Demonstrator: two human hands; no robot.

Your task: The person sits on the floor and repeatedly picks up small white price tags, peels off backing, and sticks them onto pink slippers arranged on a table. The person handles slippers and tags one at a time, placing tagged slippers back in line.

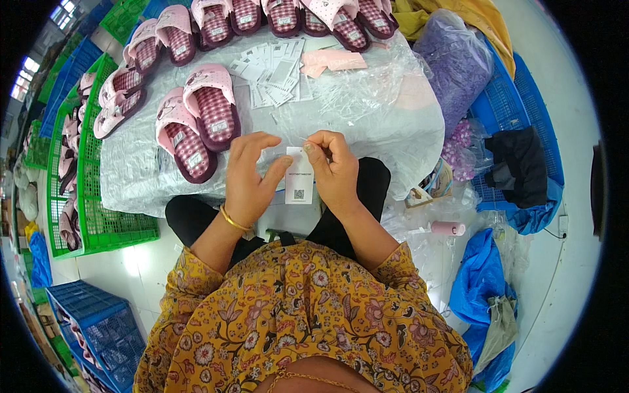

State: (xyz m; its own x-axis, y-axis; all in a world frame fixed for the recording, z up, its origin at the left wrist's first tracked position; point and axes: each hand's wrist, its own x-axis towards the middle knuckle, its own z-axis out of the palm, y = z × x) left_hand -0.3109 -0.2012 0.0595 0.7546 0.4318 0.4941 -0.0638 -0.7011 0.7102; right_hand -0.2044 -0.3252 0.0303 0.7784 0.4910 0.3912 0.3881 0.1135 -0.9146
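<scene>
A white hang tag with a square printed code hangs over the near edge of the plastic-covered table. My right hand pinches it near its top corner between thumb and fingers. Left of the tag is my left hand, its thumb and fingers apart and the thumb tip close to the tag's edge; nothing shows in it. Beyond that hand lies a pair of pink slippers, the left slipper and the right slipper, with checked insoles and dark soles. Loose tags are heaped farther back, beside thin white strings.
More pink slippers line the table's far edge. A green crate with slippers stands at left, a blue crate below it. At right are a purple-filled plastic bag, blue baskets and a blue sheet.
</scene>
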